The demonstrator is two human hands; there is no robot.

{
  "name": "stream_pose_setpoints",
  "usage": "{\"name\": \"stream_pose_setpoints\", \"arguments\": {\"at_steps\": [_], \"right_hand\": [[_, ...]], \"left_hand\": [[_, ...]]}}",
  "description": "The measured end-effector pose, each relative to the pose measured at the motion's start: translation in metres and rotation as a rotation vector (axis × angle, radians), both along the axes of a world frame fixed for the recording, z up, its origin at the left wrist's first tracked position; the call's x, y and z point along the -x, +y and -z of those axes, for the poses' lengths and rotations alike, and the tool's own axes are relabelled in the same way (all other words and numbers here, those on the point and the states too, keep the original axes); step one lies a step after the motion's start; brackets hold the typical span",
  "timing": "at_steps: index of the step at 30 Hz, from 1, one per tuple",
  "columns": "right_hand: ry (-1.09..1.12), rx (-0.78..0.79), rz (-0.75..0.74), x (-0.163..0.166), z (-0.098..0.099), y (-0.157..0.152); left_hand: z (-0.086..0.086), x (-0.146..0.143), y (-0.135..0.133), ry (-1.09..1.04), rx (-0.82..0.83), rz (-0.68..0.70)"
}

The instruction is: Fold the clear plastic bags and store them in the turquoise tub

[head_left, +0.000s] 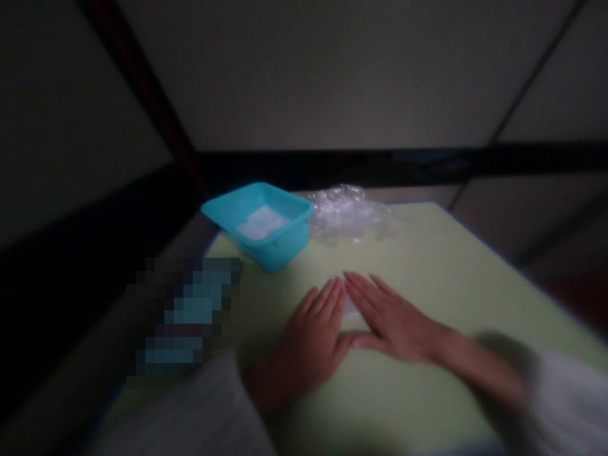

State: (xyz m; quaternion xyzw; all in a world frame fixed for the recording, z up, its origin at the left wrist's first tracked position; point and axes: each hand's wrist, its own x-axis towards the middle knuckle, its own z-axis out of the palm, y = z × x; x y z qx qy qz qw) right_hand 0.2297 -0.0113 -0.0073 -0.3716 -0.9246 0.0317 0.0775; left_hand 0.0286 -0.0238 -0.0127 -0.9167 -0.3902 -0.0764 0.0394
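My left hand (pixel 319 329) lies flat on the yellow-green tabletop with its fingers stretched out. My right hand (pixel 399 320) rests flat opposite it, and the fingertips and thumbs of both hands meet or nearly meet. Between them shows part of a small, thin whitish piece (pixel 350 306); the palms and fingers cover the rest of it. Whether it is paper or plastic I cannot tell in this dim, blurred view. Neither hand grips anything.
A turquoise plastic basket (pixel 285 248) with white flat pieces (pixel 263 221) inside stands at the back left. Crumpled clear plastic (pixel 349 212) lies beside it. A pixelated dark rectangular object (pixel 190 316) is at the table's left edge. Behind the table (pixel 451 266) rises a panelled wall (pixel 332 76).
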Motion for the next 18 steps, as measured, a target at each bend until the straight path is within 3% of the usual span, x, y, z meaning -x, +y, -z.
{"name": "stream_pose_setpoints", "arguments": {"at_steps": [10, 18], "right_hand": [[-0.001, 0.045, 0.008, 0.0, -0.004, -0.001], [0.068, -0.042, -0.053, -0.002, -0.001, 0.0]], "left_hand": [[0.003, 0.018, 0.001, -0.001, -0.011, 0.016], [0.007, 0.024, 0.005, -0.126, 0.014, 0.061]]}}
